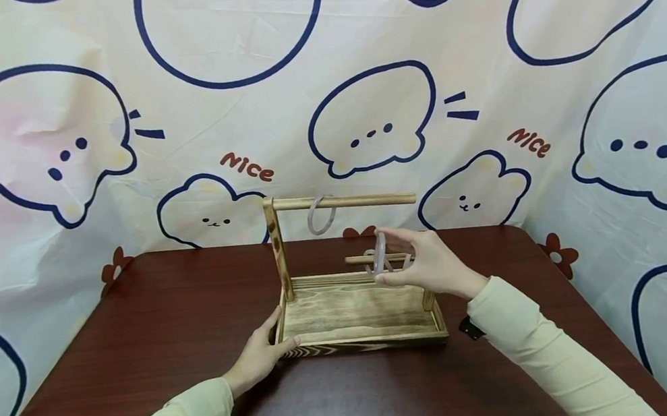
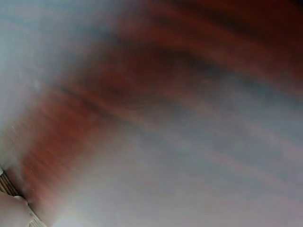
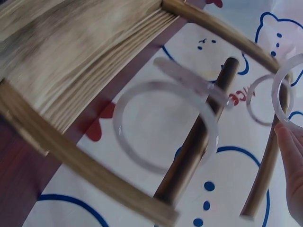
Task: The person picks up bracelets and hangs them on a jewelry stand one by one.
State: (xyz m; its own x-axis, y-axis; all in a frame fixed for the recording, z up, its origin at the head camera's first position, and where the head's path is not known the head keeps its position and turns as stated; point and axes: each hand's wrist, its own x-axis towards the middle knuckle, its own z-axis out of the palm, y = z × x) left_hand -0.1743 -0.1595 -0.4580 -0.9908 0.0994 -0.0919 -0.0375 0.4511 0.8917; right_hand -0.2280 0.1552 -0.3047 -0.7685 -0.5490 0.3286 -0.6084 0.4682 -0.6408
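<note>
A wooden display rack [image 1: 356, 310] has a shallow tray base and two rods on posts. My left hand [image 1: 261, 352] grips the tray's front left corner, thumb over the rim. My right hand [image 1: 431, 262] pinches a pale translucent bangle [image 1: 380, 254] between thumb and fingers, in front of the lower rod [image 1: 356, 260]. Another bangle [image 1: 310, 220] hangs from the upper rod [image 1: 369, 200]. In the right wrist view, two bangles hang around the lower rod, a round one [image 3: 118, 118] and one seen nearly edge-on [image 3: 184, 78]. The held bangle [image 3: 276, 92] is at the right edge there.
The rack stands on a dark red-brown table [image 1: 186, 318]. Behind it hangs a pale cloth [image 1: 275, 119] printed with cartoon bears. A dark object [image 1: 471, 328] shows beneath my right cuff. The left wrist view is mostly blurred tabletop.
</note>
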